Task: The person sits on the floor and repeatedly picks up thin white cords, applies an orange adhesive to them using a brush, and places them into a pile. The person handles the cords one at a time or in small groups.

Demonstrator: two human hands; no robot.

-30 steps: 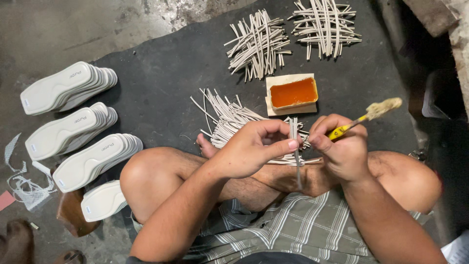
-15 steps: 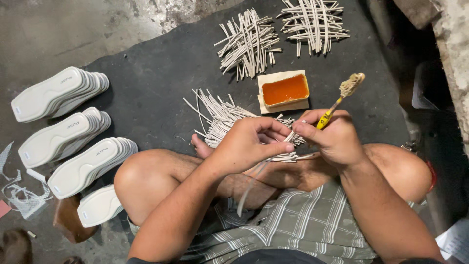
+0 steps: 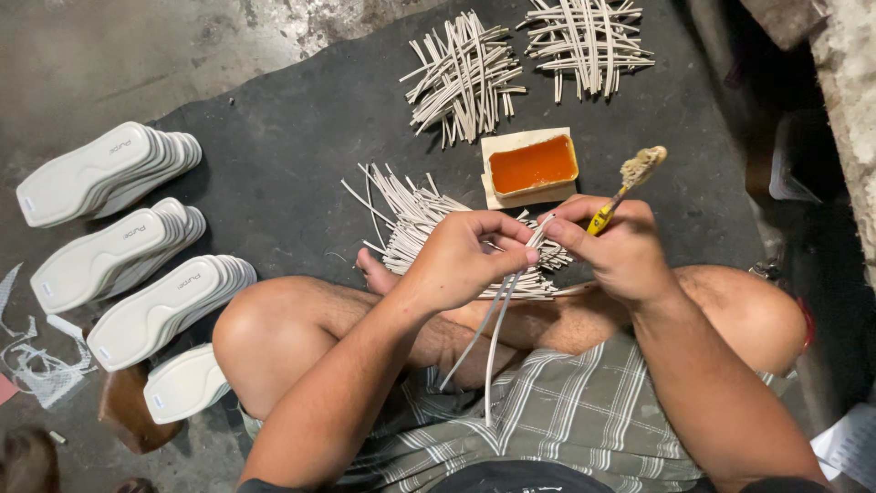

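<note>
- Left hand point(image 3: 465, 260), centre of frame: fingers curled, thumb & forefinger pinching two thin pale strips point(image 3: 493, 324) near their top ends; the strips hang down toward the lower middle, over the crossed legs & the plaid shorts point(image 3: 566, 411).
- Right hand point(image 3: 616, 246), just right of centre: forefinger & thumb tips meet the top of the same strips, other fingers wrapped round a small brush w/ yellow handle point(image 3: 625, 187). Brush sticks up-right — bristle head clotted, pale tan, free in the air beside the glue tray.
- Glue tray point(image 3: 532, 165): shallow pale rectangular box w/ orange glue, upper middle, just above the hands.
- Loose pile of strips point(image 3: 411, 224): fanned on the mat, just left of & behind the hands, partly hidden by them.
- Two criss-crossed strip stacks at top of frame: one upper centre point(image 3: 465, 78), one upper right point(image 3: 589, 41), apart from each other.
- Dark mat point(image 3: 301, 137) underlies tray, pile & stacks; bare concrete floor point(image 3: 109, 55) upper left.
- Left side of frame: three fanned rows of white insoles point(image 3: 109, 173) stacked overlapping, plus one lone insole point(image 3: 182, 388) lower left by the knee.
- Far lower left: white scrap trimmings point(image 3: 36, 370) on the floor — a brown object point(image 3: 128, 415) next to the lone insole, can't tell what it is.
</note>
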